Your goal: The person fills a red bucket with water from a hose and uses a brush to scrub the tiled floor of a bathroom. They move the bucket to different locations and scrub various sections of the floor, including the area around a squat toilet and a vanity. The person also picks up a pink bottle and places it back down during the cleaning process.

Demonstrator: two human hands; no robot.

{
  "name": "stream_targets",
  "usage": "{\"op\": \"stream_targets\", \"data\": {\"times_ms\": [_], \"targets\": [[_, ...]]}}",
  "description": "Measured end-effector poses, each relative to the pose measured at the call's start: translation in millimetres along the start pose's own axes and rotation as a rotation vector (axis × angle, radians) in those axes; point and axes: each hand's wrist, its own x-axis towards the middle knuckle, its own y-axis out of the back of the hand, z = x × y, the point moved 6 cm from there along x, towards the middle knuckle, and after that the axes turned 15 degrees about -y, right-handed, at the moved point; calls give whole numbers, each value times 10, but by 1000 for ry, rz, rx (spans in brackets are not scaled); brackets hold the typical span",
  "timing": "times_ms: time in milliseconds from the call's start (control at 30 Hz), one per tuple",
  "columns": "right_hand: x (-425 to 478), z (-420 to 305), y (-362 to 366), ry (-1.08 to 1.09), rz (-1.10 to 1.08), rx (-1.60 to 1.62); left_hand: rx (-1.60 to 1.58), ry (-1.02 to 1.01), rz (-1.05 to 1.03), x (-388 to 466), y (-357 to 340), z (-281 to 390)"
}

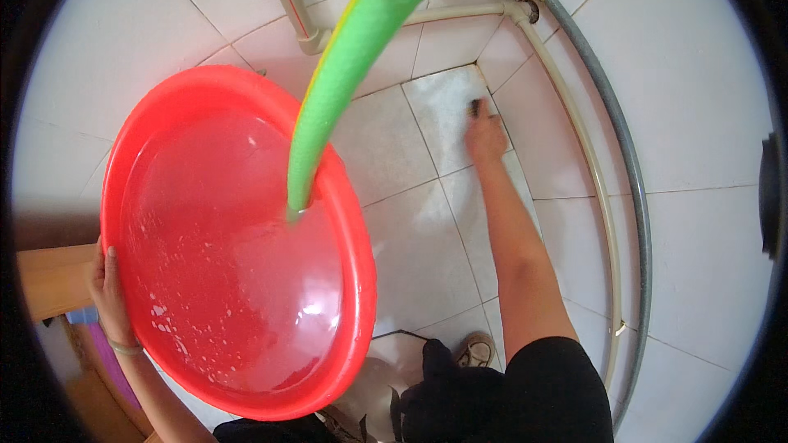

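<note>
My left hand [109, 295], with a bangle at its wrist, grips the left side of a round red plastic basin [360, 295]. The basin holds cloudy water [246, 258] with patches of foam. A green hose [345, 67] with a yellow stripe runs over the basin's far right rim, its end dipping into the water. My right hand [488, 135] reaches down to the corner of the tiled floor [394, 246], blurred, with its fingers closed around a small dark object [474, 107]. What that object is cannot be made out. Whitish foam or powder [440, 98] covers the tile around it.
Beige pipes [572, 111] and a grey pipe [634, 197] run along the tiled walls at the right and back. A wooden piece of furniture [55, 277] stands at the left. My shoe [477, 351] is on the floor near the bottom. Something black [768, 197] shows at the far right edge.
</note>
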Motion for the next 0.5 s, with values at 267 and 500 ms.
{"op": "stream_targets", "data": {"times_ms": [267, 500], "targets": [[-1591, -870, -455, 617, -393, 15, -6, 9, -9, 9, 173, -227], [-83, -166, 29, -18, -22, 11, 62, 0, 1, 9, 271, -225]]}}
